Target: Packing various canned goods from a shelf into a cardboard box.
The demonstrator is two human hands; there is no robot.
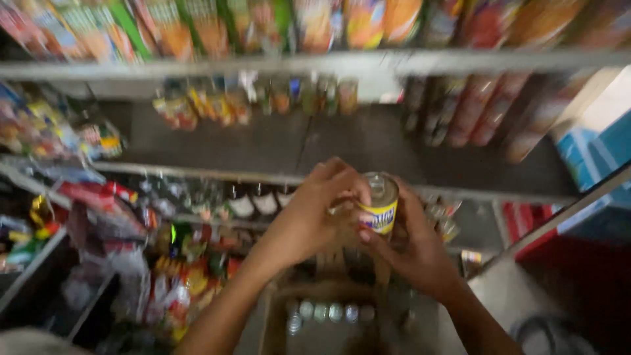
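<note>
Both hands clasp a small yellow-labelled jar [380,205] held upright, lid toward twelve o'clock, before the shelf [368,148]: left hand [315,210] at nine o'clock, right hand [411,246] at four.

In front of me stand grey metal store shelves [368,141] in dim light, the top grey shelf edge [328,64] lined with blurred orange and green packets [197,26]. The middle board is mostly bare and dark, with a row of small yellow-labelled jars [263,98] at its back. To my right leans a blue and white cardboard box [595,148]; to my left hang crinkled red and clear plastic bags [105,210].
</note>
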